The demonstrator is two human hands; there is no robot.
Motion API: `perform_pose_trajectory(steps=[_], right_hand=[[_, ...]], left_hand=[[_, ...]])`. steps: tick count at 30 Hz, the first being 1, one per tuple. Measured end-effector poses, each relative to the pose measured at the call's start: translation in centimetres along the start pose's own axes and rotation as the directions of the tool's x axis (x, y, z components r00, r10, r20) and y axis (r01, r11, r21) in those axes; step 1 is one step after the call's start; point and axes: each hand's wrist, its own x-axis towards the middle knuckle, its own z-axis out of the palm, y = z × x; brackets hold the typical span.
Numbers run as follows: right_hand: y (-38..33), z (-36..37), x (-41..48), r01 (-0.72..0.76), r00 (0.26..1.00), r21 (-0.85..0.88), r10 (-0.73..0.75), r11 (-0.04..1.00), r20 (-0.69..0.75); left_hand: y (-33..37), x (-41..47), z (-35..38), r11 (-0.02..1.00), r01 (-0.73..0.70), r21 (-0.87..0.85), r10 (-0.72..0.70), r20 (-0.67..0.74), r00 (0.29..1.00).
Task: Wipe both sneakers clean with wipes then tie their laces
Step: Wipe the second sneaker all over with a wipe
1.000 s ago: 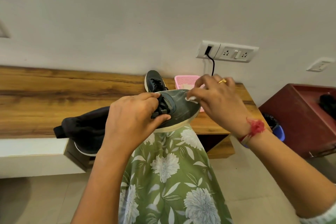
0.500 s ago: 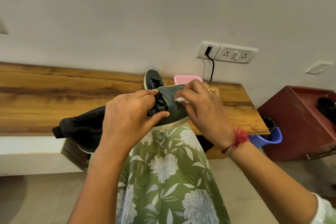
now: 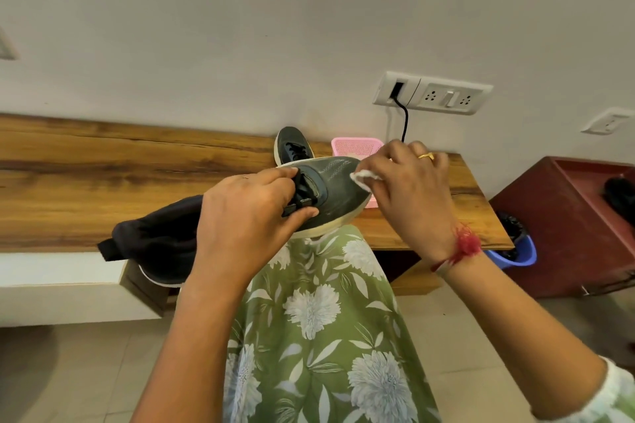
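Observation:
A dark grey sneaker [image 3: 335, 194] with a white sole is held up over my lap, toe pointing right. My left hand [image 3: 247, 216] grips it around the laced middle, thumb under the laces. My right hand [image 3: 409, 189] pinches a small white wipe [image 3: 364, 178] and presses it on the toe of that sneaker. The second sneaker [image 3: 292, 148] stands on the wooden shelf [image 3: 103, 182] behind, toe toward the wall, laces loose.
A pink basket [image 3: 357, 147] sits on the shelf behind the held sneaker. A dark cloth bag [image 3: 154, 237] hangs over the shelf edge at left. A blue bin [image 3: 515, 251] and a maroon cabinet [image 3: 567, 227] stand at right. A black cable [image 3: 405, 124] hangs from the wall socket.
My right hand slid the wipe from the sneaker's middle back out to the toe. The left hand kept its grip on the laced part.

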Motion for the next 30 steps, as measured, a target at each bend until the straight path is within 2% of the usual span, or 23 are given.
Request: perform_pose_trajectory(steps=[2,5,7,9,10,12,15,16,19,20,21,22,23,24,25,26,27,28,29,30], right_hand=[[-1.0,0.2,-0.2,-0.079,0.997,0.052,0.080,0.995,-0.009],[-3.0,0.5,-1.6,-0.021,0.999,0.227,0.012,0.974,0.040],[-2.2,0.6,-1.3,-0.022,0.998,0.164,0.012,0.986,0.062],[-0.8,0.6,-0.2,-0.069,0.998,0.015,0.069,0.998,0.002],[-0.5,0.4,0.2,-0.103,0.994,-0.002,0.103,0.995,-0.021],[-1.4,0.1,0.1,-0.147,0.989,0.085,0.145,0.986,0.023],[-2.9,0.3,-1.2,-0.094,0.990,0.262,0.064,0.961,0.122],[-2.8,0.4,-1.5,-0.072,0.993,0.232,0.048,0.970,0.109],[-1.0,0.9,-0.6,-0.035,0.999,-0.053,0.034,0.998,-0.037],[-0.1,1.1,-0.1,-0.057,0.998,-0.119,0.053,0.991,-0.035],[0.8,1.3,0.2,-0.093,0.996,-0.129,0.093,0.987,-0.009],[1.7,1.3,0.5,-0.154,0.988,0.004,0.154,0.988,0.019],[2.4,0.9,0.7,-0.257,0.966,0.277,0.257,0.926,0.038],[2.7,0.4,0.8,-0.352,0.923,0.594,0.374,0.724,0.091],[2.9,-0.2,0.8,-0.378,0.869,0.823,0.468,0.423,0.158],[2.9,-0.8,0.5,-0.347,0.833,0.917,0.515,0.199,0.203],[2.7,-1.1,0.1,-0.312,0.818,0.946,0.530,0.085,0.222],[2.3,-1.2,-0.3,-0.283,0.821,0.959,0.523,0.026,0.228],[1.9,-1.3,-0.6,-0.265,0.834,0.964,0.501,-0.006,0.232],[1.3,-1.3,-0.7,-0.257,0.846,0.966,0.485,0.009,0.221]], left_hand=[[0.3,0.1,0.1,1.000,-0.005,-0.012,0.005,-0.001,1.000],[0.2,0.0,0.0,0.999,-0.005,-0.041,0.004,-0.010,1.000],[0.3,-0.1,0.1,0.999,-0.023,-0.034,0.022,-0.007,1.000],[0.6,0.0,0.3,0.999,-0.041,-0.029,0.041,0.003,0.999],[0.7,0.0,0.4,0.999,-0.043,-0.033,0.043,0.006,0.999],[0.7,0.1,0.6,0.998,-0.022,-0.057,0.022,0.008,1.000],[0.2,-0.1,0.4,0.997,-0.004,-0.077,0.005,0.005,1.000],[0.2,-0.1,0.4,0.997,-0.013,-0.070,0.013,0.007,1.000],[0.4,-0.1,0.6,0.999,-0.040,-0.031,0.041,0.040,0.998],[0.4,-0.1,0.7,0.999,-0.044,-0.028,0.045,0.044,0.998],[0.4,-0.1,0.7,0.998,-0.036,-0.048,0.038,0.041,0.998],[0.3,0.0,0.6,0.995,-0.013,-0.098,0.015,0.026,1.000],[0.1,-0.1,0.4,0.986,0.015,-0.169,-0.016,-0.007,1.000],[-0.2,-0.1,0.3,0.969,0.038,-0.244,-0.052,-0.049,0.997],[-0.4,-0.2,0.2,0.949,0.061,-0.310,-0.093,-0.089,0.992],[-0.6,-0.3,0.1,0.931,0.081,-0.357,-0.128,-0.112,0.985],[-0.8,-0.3,0.1,0.921,0.090,-0.380,-0.145,-0.120,0.982],[-0.9,-0.3,0.2,0.921,0.088,-0.381,-0.144,-0.120,0.982],[-1.0,-0.4,0.3,0.925,0.085,-0.369,-0.135,-0.113,0.984],[-1.1,-0.4,0.4,0.929,0.087,-0.359,-0.130,-0.099,0.987]])
